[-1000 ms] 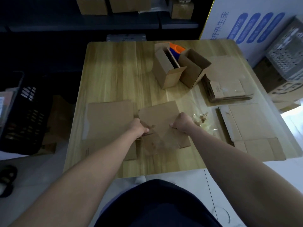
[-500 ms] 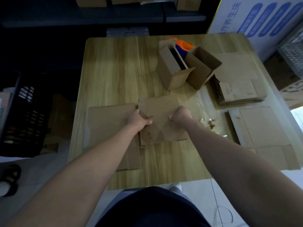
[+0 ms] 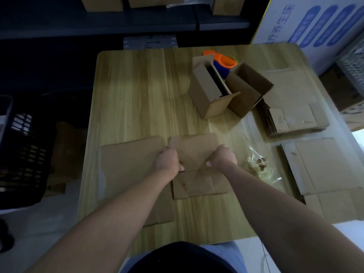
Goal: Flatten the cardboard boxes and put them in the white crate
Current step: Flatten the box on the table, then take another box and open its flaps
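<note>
- A large flat brown cardboard sheet lies on the pale wooden worktop, at 9 o'clock from the hands and just beside the left one.
- The left hand and right hand are apart. Each is curled onto one side edge of a small flattened brown cardboard box between them.
- That box's long axis runs from 12 to 6 o'clock, with a crease across it at thumb level.
- A pale perforated crate, probably the white crate, sits beyond the worktop at 2 o'clock, so the right hand is nearer to it.
</note>
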`<action>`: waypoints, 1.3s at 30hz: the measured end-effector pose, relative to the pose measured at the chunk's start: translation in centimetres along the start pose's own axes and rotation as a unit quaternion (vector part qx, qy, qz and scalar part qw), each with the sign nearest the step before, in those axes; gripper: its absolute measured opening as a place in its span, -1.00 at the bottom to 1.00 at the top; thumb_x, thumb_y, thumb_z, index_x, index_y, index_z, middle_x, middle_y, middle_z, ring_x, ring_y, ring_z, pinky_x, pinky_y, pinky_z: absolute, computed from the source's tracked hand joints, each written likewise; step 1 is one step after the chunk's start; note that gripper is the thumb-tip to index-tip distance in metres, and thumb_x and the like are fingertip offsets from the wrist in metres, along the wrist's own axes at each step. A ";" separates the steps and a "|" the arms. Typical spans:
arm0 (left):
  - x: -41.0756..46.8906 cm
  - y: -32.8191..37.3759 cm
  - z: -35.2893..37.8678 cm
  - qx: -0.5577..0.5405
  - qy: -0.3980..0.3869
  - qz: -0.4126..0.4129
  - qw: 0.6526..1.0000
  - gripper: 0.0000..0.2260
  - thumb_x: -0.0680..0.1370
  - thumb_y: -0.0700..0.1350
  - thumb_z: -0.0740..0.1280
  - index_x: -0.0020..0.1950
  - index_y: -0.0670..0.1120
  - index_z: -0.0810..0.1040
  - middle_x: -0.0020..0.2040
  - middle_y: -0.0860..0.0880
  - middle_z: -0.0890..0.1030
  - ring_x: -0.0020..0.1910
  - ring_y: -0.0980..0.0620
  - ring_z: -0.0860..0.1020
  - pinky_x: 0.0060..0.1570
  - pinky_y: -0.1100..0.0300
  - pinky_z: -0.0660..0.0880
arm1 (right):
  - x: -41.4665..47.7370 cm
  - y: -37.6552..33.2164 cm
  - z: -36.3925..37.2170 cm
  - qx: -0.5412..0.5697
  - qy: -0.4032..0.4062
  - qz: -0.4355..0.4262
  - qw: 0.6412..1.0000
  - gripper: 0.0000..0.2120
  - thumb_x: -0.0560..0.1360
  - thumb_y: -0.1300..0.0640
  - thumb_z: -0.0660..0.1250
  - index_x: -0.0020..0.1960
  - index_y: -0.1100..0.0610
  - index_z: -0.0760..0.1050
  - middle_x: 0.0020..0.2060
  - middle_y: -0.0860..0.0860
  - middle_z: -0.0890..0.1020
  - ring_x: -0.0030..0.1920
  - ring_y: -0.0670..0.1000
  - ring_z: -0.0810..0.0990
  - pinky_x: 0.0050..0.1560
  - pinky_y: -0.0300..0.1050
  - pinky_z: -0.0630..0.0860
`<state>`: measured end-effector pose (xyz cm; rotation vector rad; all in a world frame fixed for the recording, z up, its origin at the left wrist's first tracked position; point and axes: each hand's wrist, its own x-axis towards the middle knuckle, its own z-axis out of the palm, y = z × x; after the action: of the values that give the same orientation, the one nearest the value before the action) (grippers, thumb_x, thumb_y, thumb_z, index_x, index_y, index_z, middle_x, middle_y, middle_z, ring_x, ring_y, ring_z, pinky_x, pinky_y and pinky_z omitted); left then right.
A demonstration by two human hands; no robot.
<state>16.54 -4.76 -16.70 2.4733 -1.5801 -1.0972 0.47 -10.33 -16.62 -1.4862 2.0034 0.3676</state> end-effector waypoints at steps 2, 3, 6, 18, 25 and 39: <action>-0.1 0.6 -0.4 0.040 0.014 0.018 0.999 -0.19 0.36 -0.17 0.52 0.47 -0.19 0.12 0.34 -0.24 0.35 0.16 -0.19 0.52 0.05 0.00 0.51 | -0.1 -0.1 0.1 0.008 0.015 -0.009 1.000 -0.41 0.37 0.10 0.51 0.29 0.24 0.35 0.16 0.14 0.55 0.18 0.16 0.54 0.02 -0.05 0.48; -0.2 0.9 -0.5 0.073 0.029 0.038 0.996 -0.28 0.38 -0.19 0.51 0.41 -0.18 0.19 0.37 -0.24 0.30 0.12 -0.18 0.52 -0.03 0.02 0.51 | -0.1 -0.1 0.1 0.013 0.024 -0.018 0.999 -0.45 0.38 0.10 0.50 0.26 0.23 0.36 0.14 0.14 0.56 0.17 0.16 0.54 0.00 -0.06 0.48; 0.1 1.4 -0.5 0.134 0.093 0.111 0.980 -0.69 0.52 -0.28 0.31 0.23 -0.19 0.34 0.33 -0.20 0.29 0.06 -0.19 0.51 -0.06 -0.02 0.49 | 0.3 -0.4 -0.1 0.029 0.052 -0.078 0.995 -0.68 0.49 0.16 0.36 0.18 0.22 0.40 0.07 0.16 0.55 0.09 0.19 0.55 -0.08 -0.06 0.47; 0.8 1.5 1.1 0.245 -0.011 0.054 0.968 0.05 0.31 0.15 0.50 0.53 -0.19 -0.07 0.48 -0.16 0.07 0.46 -0.16 0.08 0.43 -0.11 0.10 | 2.4 -3.0 -7.4 0.079 0.311 -0.229 0.919 -0.43 0.41 0.38 0.27 0.39 0.17 0.23 0.34 0.15 0.29 0.31 0.17 0.30 0.29 0.03 0.33; 0.6 1.9 1.7 0.231 0.040 0.064 0.970 -0.20 0.37 -0.01 0.50 0.48 -0.14 0.17 0.44 -0.14 0.19 0.40 -0.13 0.21 0.33 -0.03 0.26 | 5.2 -4.5 -12.8 -0.096 0.239 -0.274 0.927 -0.63 0.50 0.28 0.28 0.29 0.10 0.47 0.27 0.11 0.42 0.29 0.19 0.30 0.26 0.11 0.34; 4.0 3.1 0.6 0.129 0.047 0.052 0.989 -0.52 0.63 -0.24 0.12 0.53 -0.16 0.08 0.52 -0.12 0.10 0.45 -0.16 0.19 0.36 0.02 0.30 | -0.5 -3.3 -18.8 0.137 0.431 -0.360 0.816 -0.85 0.57 0.21 0.17 0.05 0.20 0.49 0.00 0.12 0.57 0.06 0.18 0.45 0.00 0.00 0.30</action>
<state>14.74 -9.29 -18.19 2.5155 -1.9058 -0.7946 -2.09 -21.37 -1.31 -2.2807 1.7239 -1.0421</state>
